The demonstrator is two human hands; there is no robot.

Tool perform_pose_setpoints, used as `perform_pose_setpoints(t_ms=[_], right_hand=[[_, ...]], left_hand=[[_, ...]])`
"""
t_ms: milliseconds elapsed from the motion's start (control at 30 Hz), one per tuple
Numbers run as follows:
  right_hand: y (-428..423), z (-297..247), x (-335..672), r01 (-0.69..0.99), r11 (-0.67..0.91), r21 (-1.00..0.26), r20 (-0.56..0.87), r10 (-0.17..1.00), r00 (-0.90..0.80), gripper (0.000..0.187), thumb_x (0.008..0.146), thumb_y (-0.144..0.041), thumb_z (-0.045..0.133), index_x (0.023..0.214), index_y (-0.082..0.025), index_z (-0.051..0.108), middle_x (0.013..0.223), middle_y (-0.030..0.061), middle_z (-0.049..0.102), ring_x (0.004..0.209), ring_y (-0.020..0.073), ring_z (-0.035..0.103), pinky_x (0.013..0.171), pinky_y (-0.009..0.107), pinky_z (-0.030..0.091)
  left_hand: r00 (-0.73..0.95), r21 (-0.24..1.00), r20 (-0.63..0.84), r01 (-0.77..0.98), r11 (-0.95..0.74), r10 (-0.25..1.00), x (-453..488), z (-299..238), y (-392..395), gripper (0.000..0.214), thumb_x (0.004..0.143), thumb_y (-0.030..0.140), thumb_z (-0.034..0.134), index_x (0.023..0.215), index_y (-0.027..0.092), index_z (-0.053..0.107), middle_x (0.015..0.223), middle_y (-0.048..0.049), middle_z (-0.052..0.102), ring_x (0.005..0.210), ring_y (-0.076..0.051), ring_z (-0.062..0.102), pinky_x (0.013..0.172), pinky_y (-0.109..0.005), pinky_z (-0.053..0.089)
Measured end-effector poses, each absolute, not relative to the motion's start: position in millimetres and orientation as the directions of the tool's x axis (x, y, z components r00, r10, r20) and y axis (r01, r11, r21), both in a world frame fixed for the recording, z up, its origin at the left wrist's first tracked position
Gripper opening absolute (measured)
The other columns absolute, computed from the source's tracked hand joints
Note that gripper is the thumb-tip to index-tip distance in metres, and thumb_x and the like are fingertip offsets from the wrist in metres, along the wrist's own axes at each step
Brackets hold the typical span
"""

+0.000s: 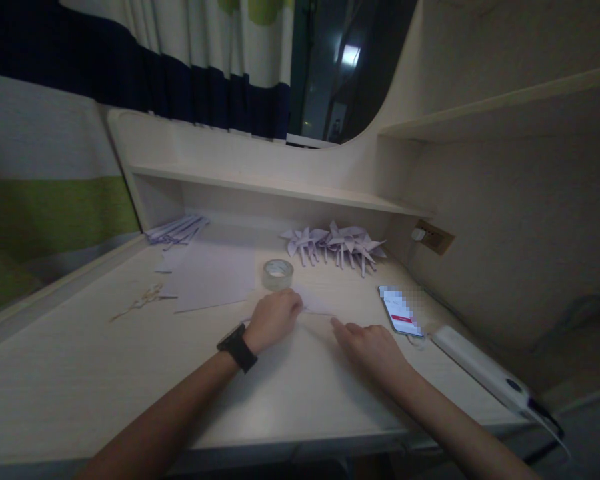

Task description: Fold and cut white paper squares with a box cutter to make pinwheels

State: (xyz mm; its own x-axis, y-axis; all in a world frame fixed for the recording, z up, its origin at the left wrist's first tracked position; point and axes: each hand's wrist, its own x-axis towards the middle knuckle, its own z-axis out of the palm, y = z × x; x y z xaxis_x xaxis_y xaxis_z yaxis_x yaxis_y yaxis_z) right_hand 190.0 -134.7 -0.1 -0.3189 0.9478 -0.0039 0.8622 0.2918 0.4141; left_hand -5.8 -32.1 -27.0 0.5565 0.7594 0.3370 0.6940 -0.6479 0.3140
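A small piece of pale paper point(317, 305) lies low on the desk between my two hands. My left hand point(275, 319), with a dark watch point(237, 347) on its wrist, is closed over the paper's left part and hides it. At the paper's right corner, my right hand point(367, 343) has its fingers curled in, the fingertips at the edge. A thin pale strip shows beside the left wrist. Just behind the left hand stands a roll of clear tape point(278, 275). Several folded paper pinwheels point(337, 243) are bunched at the back of the desk.
Large paper sheets point(215, 270) lie left of the tape, with a pile of paper strips point(177, 230) behind. A twisted cord-like piece point(139, 300) is at left. On the right are a lit phone point(401, 312), a white power strip point(480, 370) and a wall socket point(434, 237).
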Motion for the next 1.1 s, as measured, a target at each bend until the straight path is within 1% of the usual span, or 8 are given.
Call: perform_pose_setpoints(t_ms=[200, 333, 467, 600, 767, 967, 1100], right_hand=[[-136.3, -1.0, 185.8, 0.855, 0.321, 0.408, -0.042, 0.942, -0.334, 0.039, 0.089, -0.014, 0.044, 0.127, -0.014, 0.044, 0.087, 0.0122, 0.07, 0.068, 0.0231, 0.068, 0.053, 0.027, 0.042], [-137.3, -2.9, 184.2, 0.854, 0.329, 0.403, -0.042, 0.939, -0.341, 0.038, 0.09, -0.014, 0.044, 0.128, -0.014, 0.042, 0.086, 0.0129, 0.07, 0.069, 0.0223, 0.068, 0.054, 0.026, 0.041], [-136.7, -2.1, 187.1, 0.833, 0.353, 0.427, -0.037, 0.927, -0.374, 0.043, 0.088, -0.011, 0.044, 0.131, -0.016, 0.04, 0.086, 0.0117, 0.069, 0.067, 0.0206, 0.067, 0.052, 0.026, 0.04], [-136.5, 2.7, 190.4, 0.819, 0.353, 0.453, -0.006, 0.919, -0.393, 0.042, 0.087, -0.012, 0.048, 0.129, -0.019, 0.045, 0.086, 0.0108, 0.067, 0.07, 0.0191, 0.065, 0.054, 0.026, 0.04], [-138.1, 6.0, 191.7, 0.799, 0.345, 0.493, 0.025, 0.912, -0.409, 0.04, 0.088, -0.013, 0.047, 0.127, -0.02, 0.047, 0.086, 0.0103, 0.066, 0.073, 0.0201, 0.064, 0.055, 0.026, 0.039], [-139.8, 2.3, 192.1, 0.8, 0.336, 0.498, 0.055, 0.908, -0.415, 0.039, 0.088, -0.011, 0.045, 0.126, -0.021, 0.048, 0.085, 0.0106, 0.064, 0.072, 0.02, 0.061, 0.057, 0.027, 0.039], [-139.9, 1.2, 191.8, 0.795, 0.331, 0.508, 0.081, 0.901, -0.426, 0.04, 0.088, -0.011, 0.046, 0.126, -0.022, 0.049, 0.085, 0.0102, 0.064, 0.072, 0.0199, 0.06, 0.057, 0.028, 0.039]], left_hand=[[0.578, 0.305, 0.347, 0.675, -0.672, 0.739, -6.3, -26.9, -32.2, 0.021, 0.089, 0.024, 0.044, 0.081, 0.017, 0.063, 0.087, -0.0061, 0.065, 0.08, -0.02, 0.059, 0.071, -0.029, 0.041], [0.578, 0.311, 0.341, 0.675, -0.669, 0.742, -6.6, -26.6, -32.9, 0.021, 0.089, 0.024, 0.044, 0.082, 0.017, 0.063, 0.088, -0.0065, 0.065, 0.082, -0.02, 0.059, 0.073, -0.03, 0.041], [0.577, 0.312, 0.34, 0.676, -0.667, 0.743, -7.7, -27.5, -32.1, 0.022, 0.089, 0.025, 0.044, 0.084, 0.017, 0.064, 0.089, -0.0066, 0.066, 0.082, -0.021, 0.059, 0.071, -0.03, 0.041], [0.587, 0.309, 0.328, 0.673, -0.671, 0.74, -9.1, -29.5, -29.6, 0.021, 0.088, 0.025, 0.045, 0.083, 0.017, 0.064, 0.086, -0.0069, 0.066, 0.081, -0.021, 0.06, 0.069, -0.03, 0.04], [0.614, 0.297, 0.311, 0.662, -0.688, 0.725, -10.1, -29.0, -28.8, 0.019, 0.085, 0.019, 0.046, 0.081, 0.017, 0.064, 0.085, -0.0064, 0.067, 0.08, -0.02, 0.06, 0.069, -0.028, 0.04], [0.632, 0.312, 0.257, 0.662, -0.681, 0.731, -10.7, -27.0, -29.2, 0.018, 0.082, 0.018, 0.047, 0.079, 0.017, 0.065, 0.084, -0.0075, 0.067, 0.079, -0.02, 0.059, 0.068, -0.029, 0.039], [0.648, 0.297, 0.255, 0.654, -0.696, 0.717, -11.0, -28.8, -28.3, 0.018, 0.082, 0.019, 0.048, 0.077, 0.017, 0.066, 0.083, -0.0067, 0.067, 0.078, -0.021, 0.059, 0.067, -0.028, 0.039]])
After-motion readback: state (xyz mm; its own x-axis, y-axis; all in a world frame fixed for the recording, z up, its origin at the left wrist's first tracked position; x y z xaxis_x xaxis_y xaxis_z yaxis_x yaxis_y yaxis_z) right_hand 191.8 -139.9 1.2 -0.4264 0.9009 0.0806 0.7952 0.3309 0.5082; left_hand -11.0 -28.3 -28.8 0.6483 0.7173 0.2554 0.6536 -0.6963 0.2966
